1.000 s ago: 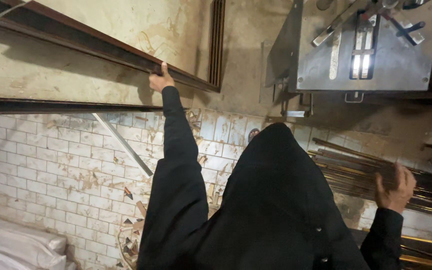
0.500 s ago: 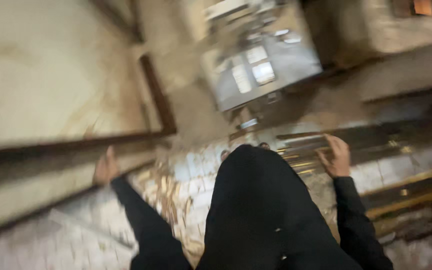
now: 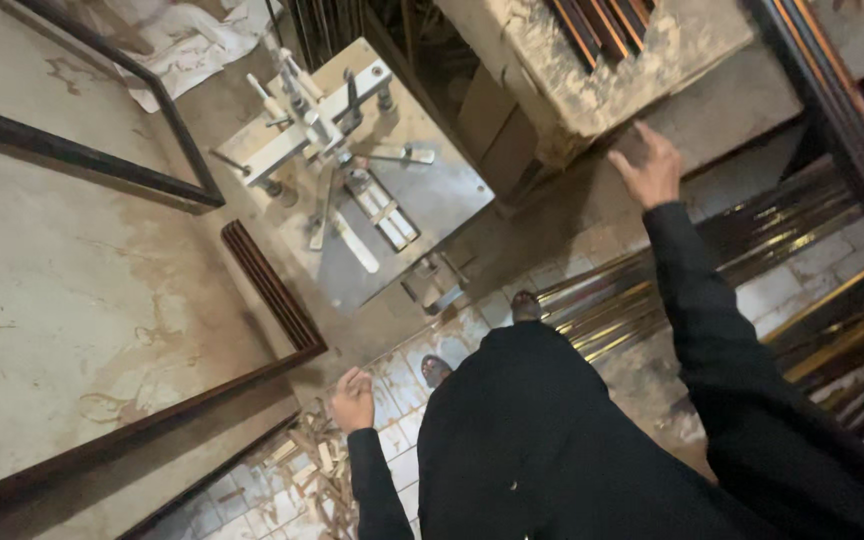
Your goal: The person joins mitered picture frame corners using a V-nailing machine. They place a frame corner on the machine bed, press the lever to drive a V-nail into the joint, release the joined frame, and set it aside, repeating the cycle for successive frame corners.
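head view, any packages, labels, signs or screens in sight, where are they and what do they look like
No label, sign or screen shows.
Cardboard box: plain brown, tucked between the metal jig plate and the stained block, upper middle.
Crumpled wrapping sheet: white, on the floor, top left.
Left hand near the dark frame corner; right hand open by the block.

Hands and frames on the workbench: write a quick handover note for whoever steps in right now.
Left hand: loosely curled, holding nothing, just off the corner of the dark wooden frame on the stained bench.
Right hand: open, raised toward the worn concrete block, nothing in its grip.
Metal clamp machine stands between the hands, with no piece in it.
Gold and dark moulding strips lie on the tiled floor to the right; wood offcuts below the bench.
Done: one frame corner looks joined. Left: cannot tell.
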A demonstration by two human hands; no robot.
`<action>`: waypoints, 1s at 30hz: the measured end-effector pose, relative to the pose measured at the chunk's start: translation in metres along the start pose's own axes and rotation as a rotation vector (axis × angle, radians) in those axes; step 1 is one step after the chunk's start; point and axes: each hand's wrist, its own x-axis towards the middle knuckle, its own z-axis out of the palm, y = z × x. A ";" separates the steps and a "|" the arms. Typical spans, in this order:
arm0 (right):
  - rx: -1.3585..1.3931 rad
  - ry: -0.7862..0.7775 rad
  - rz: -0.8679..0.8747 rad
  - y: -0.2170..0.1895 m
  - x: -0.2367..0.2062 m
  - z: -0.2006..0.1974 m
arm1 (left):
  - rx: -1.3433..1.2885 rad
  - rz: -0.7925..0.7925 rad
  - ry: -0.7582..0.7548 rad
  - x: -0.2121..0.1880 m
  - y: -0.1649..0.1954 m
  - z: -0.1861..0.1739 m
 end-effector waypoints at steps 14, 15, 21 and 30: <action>-0.316 -0.192 -0.241 0.017 0.176 0.030 | -0.131 0.060 -0.096 -0.026 0.116 0.146; -0.330 -0.188 -0.291 0.020 0.178 0.029 | -0.070 0.066 -0.095 -0.029 0.121 0.150; 0.204 -0.339 -0.013 0.034 0.178 0.005 | -0.036 0.110 -0.204 -0.024 0.145 0.173; 1.526 -0.648 0.731 0.032 0.087 -0.016 | -0.230 0.211 -0.524 -0.006 0.177 0.209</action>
